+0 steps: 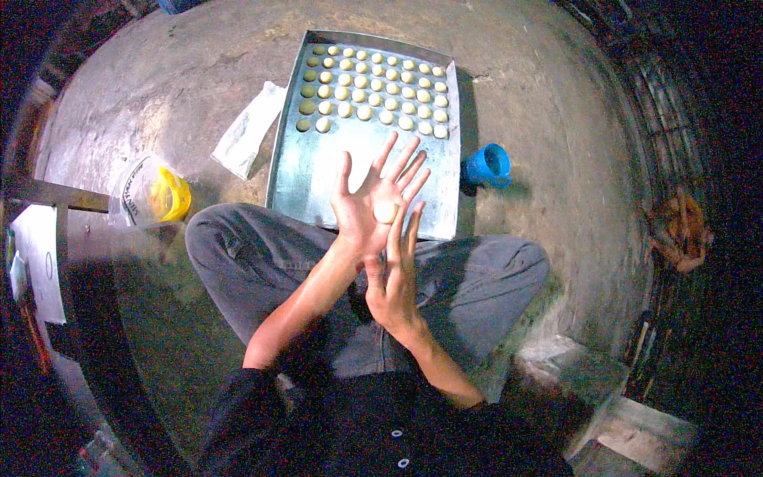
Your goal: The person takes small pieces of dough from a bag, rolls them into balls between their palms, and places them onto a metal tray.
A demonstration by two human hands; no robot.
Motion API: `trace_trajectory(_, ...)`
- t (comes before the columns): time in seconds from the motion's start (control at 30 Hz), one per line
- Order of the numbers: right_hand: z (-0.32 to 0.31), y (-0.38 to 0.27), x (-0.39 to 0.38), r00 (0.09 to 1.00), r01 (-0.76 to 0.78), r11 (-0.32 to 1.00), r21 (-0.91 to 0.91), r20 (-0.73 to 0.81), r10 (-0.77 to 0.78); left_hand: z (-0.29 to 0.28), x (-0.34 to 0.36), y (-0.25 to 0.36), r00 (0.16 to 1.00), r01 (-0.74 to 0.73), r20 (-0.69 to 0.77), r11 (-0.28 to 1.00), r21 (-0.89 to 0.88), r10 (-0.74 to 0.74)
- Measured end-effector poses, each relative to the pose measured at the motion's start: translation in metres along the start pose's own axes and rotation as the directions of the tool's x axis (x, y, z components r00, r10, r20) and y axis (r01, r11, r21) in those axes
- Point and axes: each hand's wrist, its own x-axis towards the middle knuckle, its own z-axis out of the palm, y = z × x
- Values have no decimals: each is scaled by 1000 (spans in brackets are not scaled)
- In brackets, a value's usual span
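My left hand is palm up with its fingers spread over the near part of a metal tray. A small round pale dough piece rests on that palm. My right hand is just below and to the right, fingers stretched out, their tips beside the dough piece and touching or nearly touching the left palm. Beyond the hands, the rectangular metal tray bears rows of similar dough pieces across its far part. The near part of the tray is bare metal.
A white sheet or bag lies left of the tray. Further left stands a clear container with something yellow in it. A blue cup is at the tray's right. My crossed legs flank the tray's near edge.
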Motion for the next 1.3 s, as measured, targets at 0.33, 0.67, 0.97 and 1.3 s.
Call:
trace_trajectory(0.33,-33,9,27,992,122,986,-114,-25,-126,1,3,-4,1000,14,19,994,108,-16)
trace_trajectory(0.67,-44,14,27,972,234,922,-307,76,-221,0,1,-3,993,75,78,991,112,-84)
trace_trajectory(0.97,-38,10,25,973,232,914,-333,85,-216,-2,1,-2,994,82,60,987,137,-91)
trace_trajectory(1.3,-34,5,20,978,207,942,-266,68,-195,-3,2,-3,996,71,48,987,146,-79)
